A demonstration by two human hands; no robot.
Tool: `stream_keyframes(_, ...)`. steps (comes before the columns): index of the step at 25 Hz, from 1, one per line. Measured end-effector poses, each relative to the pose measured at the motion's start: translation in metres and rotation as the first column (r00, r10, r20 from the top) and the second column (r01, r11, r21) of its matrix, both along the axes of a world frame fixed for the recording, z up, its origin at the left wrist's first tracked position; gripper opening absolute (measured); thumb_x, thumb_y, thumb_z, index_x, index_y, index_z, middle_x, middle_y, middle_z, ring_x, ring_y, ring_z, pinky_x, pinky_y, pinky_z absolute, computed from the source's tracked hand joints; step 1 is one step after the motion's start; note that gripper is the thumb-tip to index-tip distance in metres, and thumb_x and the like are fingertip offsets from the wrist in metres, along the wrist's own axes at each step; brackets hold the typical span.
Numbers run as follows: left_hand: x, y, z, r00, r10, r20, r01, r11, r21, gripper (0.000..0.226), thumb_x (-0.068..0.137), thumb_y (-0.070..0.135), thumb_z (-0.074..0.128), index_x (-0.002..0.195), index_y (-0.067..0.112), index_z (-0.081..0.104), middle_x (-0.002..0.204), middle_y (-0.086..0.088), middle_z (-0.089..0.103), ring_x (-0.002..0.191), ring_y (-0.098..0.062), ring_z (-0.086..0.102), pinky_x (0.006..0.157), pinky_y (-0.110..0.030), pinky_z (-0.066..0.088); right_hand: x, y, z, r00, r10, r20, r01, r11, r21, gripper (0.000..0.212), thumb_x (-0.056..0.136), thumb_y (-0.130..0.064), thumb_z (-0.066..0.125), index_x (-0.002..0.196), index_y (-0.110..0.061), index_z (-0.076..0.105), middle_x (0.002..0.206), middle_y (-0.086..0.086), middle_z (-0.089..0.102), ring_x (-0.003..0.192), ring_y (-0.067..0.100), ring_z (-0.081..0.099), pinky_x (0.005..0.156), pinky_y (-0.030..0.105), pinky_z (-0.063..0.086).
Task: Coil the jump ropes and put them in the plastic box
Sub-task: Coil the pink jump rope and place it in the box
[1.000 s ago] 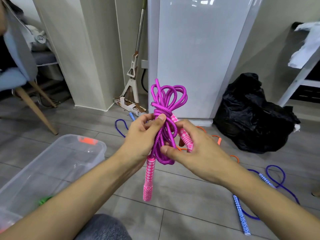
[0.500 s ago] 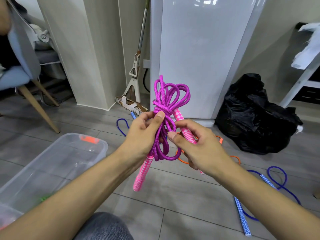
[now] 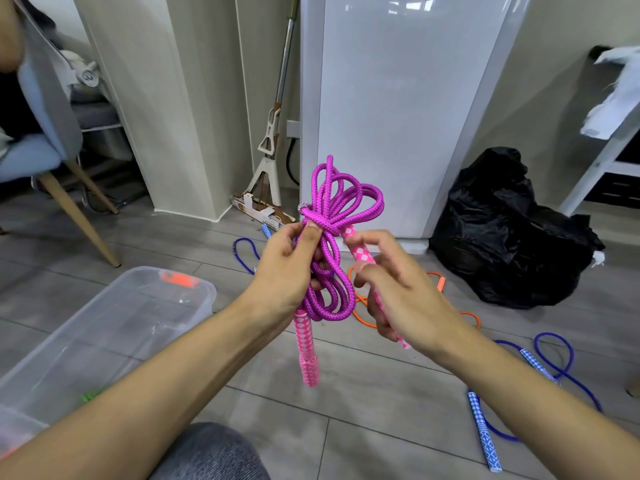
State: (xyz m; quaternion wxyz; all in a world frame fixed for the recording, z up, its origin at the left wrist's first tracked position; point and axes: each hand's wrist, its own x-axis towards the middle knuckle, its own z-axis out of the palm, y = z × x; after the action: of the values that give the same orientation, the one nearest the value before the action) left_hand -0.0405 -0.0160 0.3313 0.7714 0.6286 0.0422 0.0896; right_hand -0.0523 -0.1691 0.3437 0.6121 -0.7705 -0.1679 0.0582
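Two hands hold a coiled magenta jump rope upright above the grey floor. The left hand pinches the wrapped waist of the bundle, loops fanning out above and one pink handle hanging below. The right hand grips the second pink handle, tilted beside the coil. A clear plastic box sits open at lower left. An orange rope and a blue rope lie loose on the floor, near a black bag.
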Motion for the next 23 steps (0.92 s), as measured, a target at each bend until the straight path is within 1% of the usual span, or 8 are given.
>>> stream_keyframes(2,-0.003,0.000,0.003,0.999,0.013,-0.036,-0.016,0.997,-0.078,0.023,0.104,0.022,0.045,0.086,0.010,0.054,0.053,0.004,0.047,0.038,-0.006,0.044,0.036,-0.017,0.038,0.004,-0.003,0.002,0.982,-0.118,-0.149,0.134,0.986,0.103,0.038,0.098,-0.005,0.043,0.123,-0.031,0.054,0.076,0.009,0.058,0.044,0.021,0.036,0.041,0.022,0.030)
stream_keyframes(3,-0.004,-0.001,0.005,0.999,0.000,-0.050,-0.006,0.992,-0.124,0.027,0.104,0.023,0.046,0.081,0.011,0.053,0.052,0.003,0.047,0.037,-0.006,0.043,0.036,-0.016,0.037,0.007,-0.003,0.002,0.968,-0.161,-0.193,0.186,0.975,0.122,0.035,0.096,-0.003,0.043,0.121,-0.024,0.057,0.074,0.011,0.058,0.043,0.020,0.038,0.042,0.023,0.031)
stream_keyframes(6,-0.009,-0.006,0.010,0.994,-0.077,-0.077,0.056,0.969,-0.241,0.035,0.102,0.030,0.049,0.073,0.010,0.053,0.054,-0.002,0.044,0.038,-0.011,0.038,0.037,-0.019,0.035,0.014,0.000,0.002,0.957,-0.196,-0.215,0.229,0.963,0.140,0.022,0.095,-0.003,0.049,0.106,-0.008,0.066,0.070,0.006,0.059,0.051,0.015,0.047,0.050,0.026,0.038)
stream_keyframes(9,-0.011,-0.008,0.013,0.989,-0.102,-0.104,0.070,0.960,-0.271,0.036,0.100,0.035,0.052,0.078,0.007,0.052,0.054,-0.005,0.046,0.039,-0.014,0.038,0.038,-0.021,0.035,0.017,-0.001,0.003,0.960,-0.206,-0.189,0.241,0.952,0.190,0.019,0.096,-0.007,0.057,0.111,-0.011,0.068,0.077,-0.001,0.068,0.064,0.006,0.058,0.064,0.020,0.044)
stream_keyframes(13,-0.007,-0.010,0.002,0.998,-0.056,-0.025,0.055,0.997,-0.057,0.027,0.100,0.034,0.051,0.099,0.007,0.056,0.059,0.002,0.059,0.048,-0.012,0.054,0.046,-0.026,0.049,0.014,-0.008,0.015,0.934,-0.215,-0.287,0.304,0.899,0.315,0.025,0.096,-0.005,0.054,0.116,-0.020,0.061,0.077,0.010,0.069,0.049,0.018,0.050,0.045,0.026,0.036)
stream_keyframes(18,-0.001,-0.004,-0.008,0.998,0.050,0.028,-0.054,0.982,0.181,0.024,0.099,0.033,0.052,0.113,0.014,0.053,0.070,-0.002,0.062,0.058,-0.013,0.061,0.063,-0.040,0.059,0.005,-0.009,0.028,0.923,-0.081,-0.376,0.258,0.855,0.450,0.033,0.092,0.004,0.039,0.116,-0.008,0.059,0.075,0.014,0.054,0.046,0.018,0.041,0.040,0.024,0.032)
stream_keyframes(21,0.003,0.003,-0.010,0.986,0.148,0.074,-0.163,0.942,0.294,0.020,0.100,0.035,0.052,0.109,0.018,0.052,0.073,-0.007,0.063,0.056,-0.015,0.059,0.056,-0.034,0.056,0.003,-0.011,0.025,0.934,-0.124,-0.334,0.226,0.931,0.288,0.019,0.101,-0.014,0.050,0.117,-0.019,0.058,0.068,0.009,0.047,0.043,0.015,0.033,0.041,0.021,0.025)
stream_keyframes(23,0.004,0.006,-0.009,0.987,0.158,0.032,-0.161,0.963,0.217,0.019,0.101,0.034,0.051,0.105,0.016,0.053,0.061,0.000,0.057,0.046,-0.010,0.051,0.043,-0.025,0.047,0.012,-0.021,0.015,0.976,-0.211,-0.061,0.210,0.977,-0.033,0.015,0.102,-0.027,0.053,0.115,-0.025,0.061,0.064,0.003,0.046,0.044,0.014,0.034,0.044,0.024,0.027)
